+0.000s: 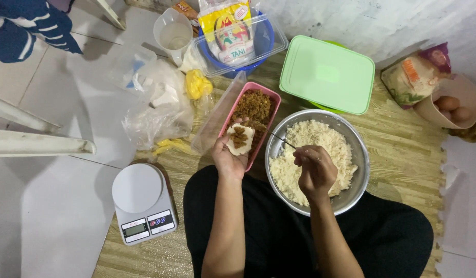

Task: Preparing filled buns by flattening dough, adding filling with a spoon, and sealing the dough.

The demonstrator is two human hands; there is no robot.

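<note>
Your left hand (228,157) is cupped palm-up around a flattened round of pale dough (240,139), already topped with a spoonful of brown crumbly filling. It sits over the near end of the pink rectangular tray of the same filling (254,105). Your right hand (312,167) pinches a thin metal utensil (282,139) above the wide steel bowl of white crumbly dough (351,149). One piece is filled but not yet closed, and the bowl and tray both look largely full, so most of the work seems left.

On the straw mat (403,144), a flat green lidded box (328,72) lies beyond the bowl. A clear tub holding a yellow-and-white printed packet (230,31) sits in a blue basin. A printed bag (415,74) lies at the far right, and a white digital kitchen scale (140,203) stands at your left.
</note>
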